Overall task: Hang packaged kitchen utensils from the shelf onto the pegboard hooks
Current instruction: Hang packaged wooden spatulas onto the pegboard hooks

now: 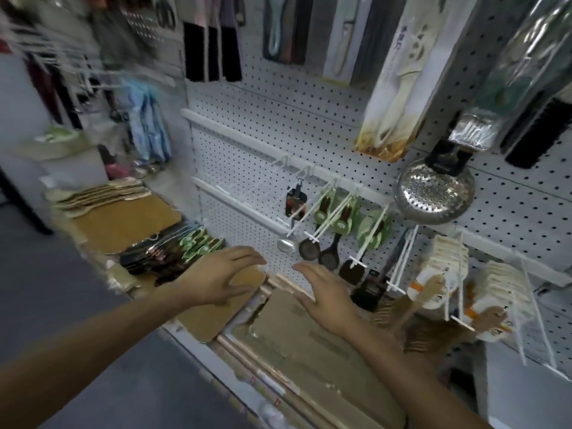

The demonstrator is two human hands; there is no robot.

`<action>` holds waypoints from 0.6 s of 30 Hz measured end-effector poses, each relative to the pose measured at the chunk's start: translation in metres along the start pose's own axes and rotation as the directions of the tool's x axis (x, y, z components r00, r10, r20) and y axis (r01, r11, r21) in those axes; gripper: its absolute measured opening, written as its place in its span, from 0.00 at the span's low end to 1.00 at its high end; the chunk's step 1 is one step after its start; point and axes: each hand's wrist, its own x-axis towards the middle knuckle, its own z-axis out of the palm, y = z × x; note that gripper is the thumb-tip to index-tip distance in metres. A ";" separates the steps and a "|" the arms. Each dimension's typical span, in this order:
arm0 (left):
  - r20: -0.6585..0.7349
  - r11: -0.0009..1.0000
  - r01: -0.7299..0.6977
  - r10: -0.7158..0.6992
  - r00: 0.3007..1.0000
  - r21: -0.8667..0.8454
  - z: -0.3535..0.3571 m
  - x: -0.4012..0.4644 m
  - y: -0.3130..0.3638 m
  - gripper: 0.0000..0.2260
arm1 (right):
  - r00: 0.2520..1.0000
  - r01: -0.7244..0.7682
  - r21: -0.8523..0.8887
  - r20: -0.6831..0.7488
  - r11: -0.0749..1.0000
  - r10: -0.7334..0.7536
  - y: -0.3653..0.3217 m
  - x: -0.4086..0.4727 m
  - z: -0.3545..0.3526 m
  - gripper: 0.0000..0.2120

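Pegboard [309, 97]: white, perforated, fills the far wall; long boxed knives and a steel skimmer [433, 196] hang at upper right.

Shelf [198, 332]: runs from near right to far left below the board, crowded with flat stock. Boards [127, 224] lie at far left; cardboard-backed packs [309, 332] lie nearest.

Packaged utensils on shelf [173, 250]: dark spoons on green cards, stacked left of both hands, untouched. This is the stock to hang.

Pegboard hooks [322, 212]: white prongs at centre, several already carrying green-carded spoons; the leftmost prongs [247, 193] look bare.

Left hand [221, 274]: grip released, fingers spread and lightly curved, holding nothing, hovering over a board just right of the utensil stack.

Right hand [325, 294]: grip released, empty, poised over the cardboard packs.

Risks, as judged: the stack is loose and overlapping, so lifting one pack may drag its neighbours off the shelf edge. Prong tips project toward the reaching hands and could snag them. Motion blur at left makes the card holes unreadable.
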 end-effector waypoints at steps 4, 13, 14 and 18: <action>-0.034 0.997 0.036 -0.033 0.999 0.075 -0.040 -0.042 -0.047 0.26 | 0.999 0.052 0.022 -0.019 0.998 -0.051 -0.057 0.047 0.018 0.25; -0.075 0.985 0.146 -0.139 0.987 0.094 -0.125 -0.132 -0.144 0.27 | 0.985 0.172 -0.001 -0.006 0.985 -0.172 -0.188 0.149 0.061 0.29; -0.083 0.983 0.157 -0.150 0.985 0.090 -0.132 -0.140 -0.152 0.27 | 0.982 0.190 -0.009 -0.004 0.982 -0.190 -0.197 0.157 0.066 0.29; -0.103 0.973 0.211 -0.201 0.974 0.097 -0.158 -0.183 -0.190 0.26 | 0.968 0.250 -0.042 0.015 0.967 -0.250 -0.239 0.197 0.088 0.28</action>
